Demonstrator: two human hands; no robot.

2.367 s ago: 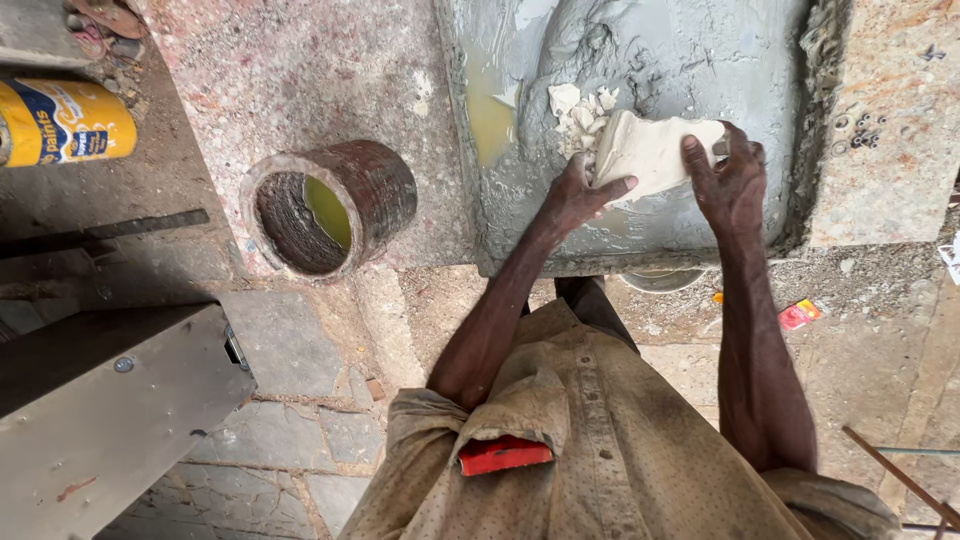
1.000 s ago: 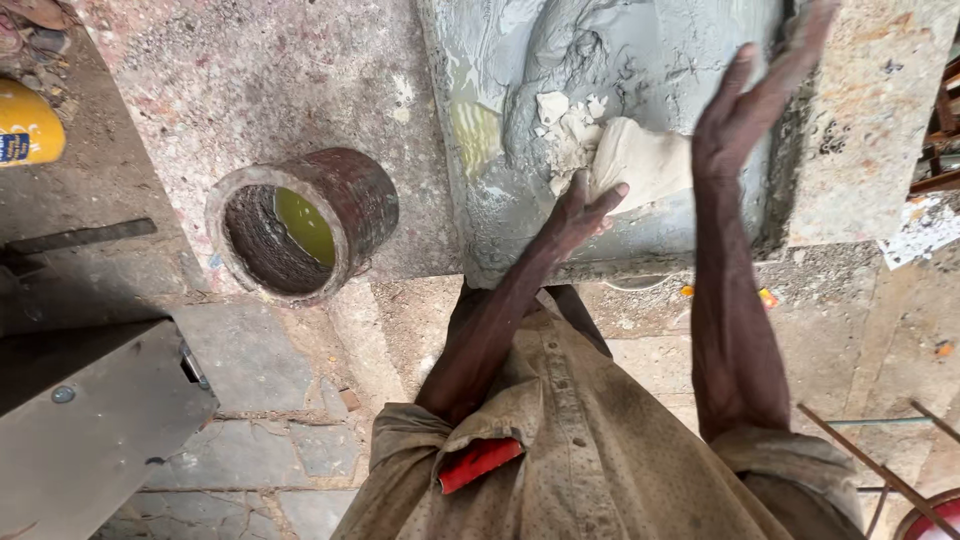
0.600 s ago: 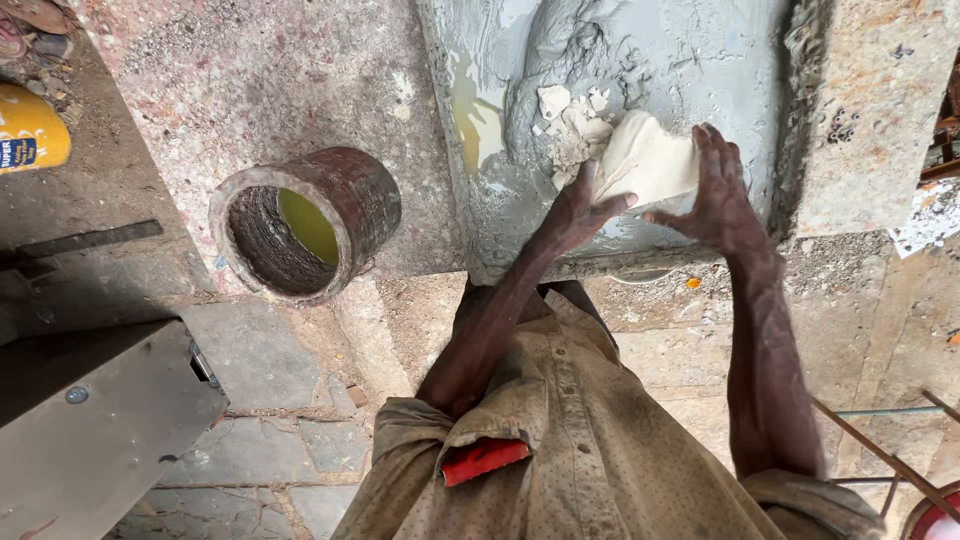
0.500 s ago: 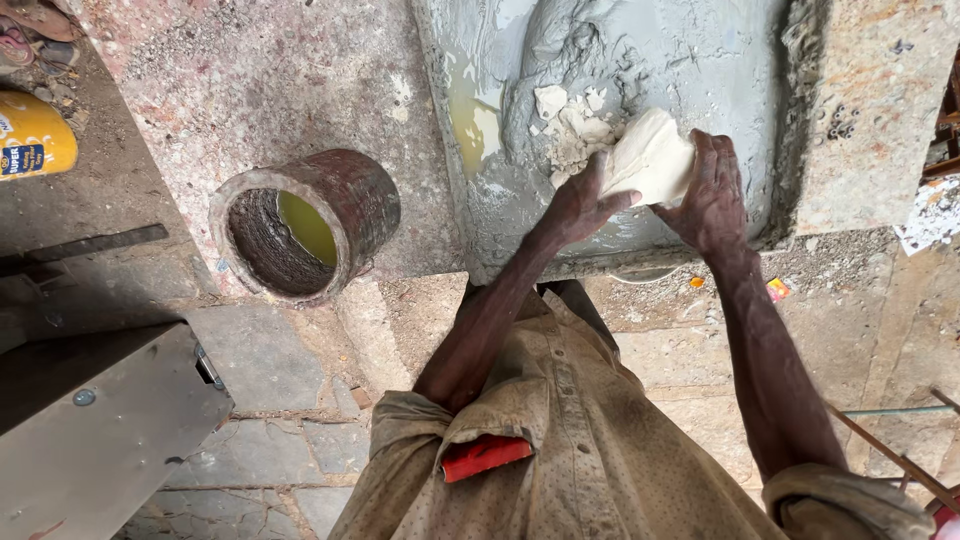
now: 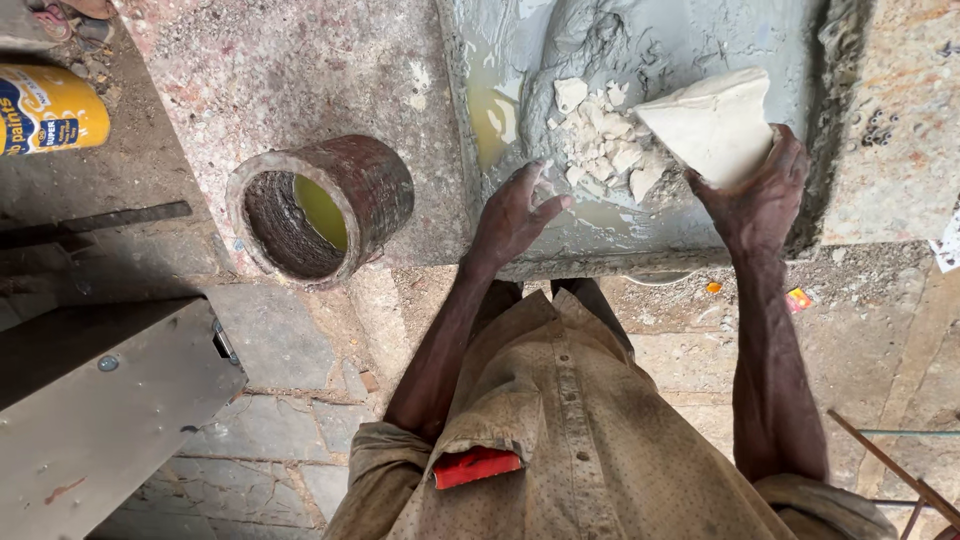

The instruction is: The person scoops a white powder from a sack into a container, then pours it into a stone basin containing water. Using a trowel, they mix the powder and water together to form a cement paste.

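A wide stone slab (image 5: 300,70) carries everything here, and set into it is a shallow tray of wet grey paste (image 5: 690,40) with a yellowish puddle at its near left corner. On the slab to the left lies a rusty round tin (image 5: 325,205), tipped on its side with yellow liquid pooled inside. Further left, a yellow can (image 5: 50,108) lies on the ground.

The right hand (image 5: 760,200) grips a large pale wedge-shaped lump (image 5: 712,122) from below, fingers wrapped firmly round its wide end, holding it just above the paste. The left hand (image 5: 515,210) rests loose and open on the tray's near edge, holding nothing, its fingertips beside a heap of small white crumbled pieces (image 5: 605,140) lying on the paste.

The lump looks chalky and brittle (the crumbs suggest as much), so a hard squeeze could break it unevenly. Wet fingers could also let it slip into the slurry.
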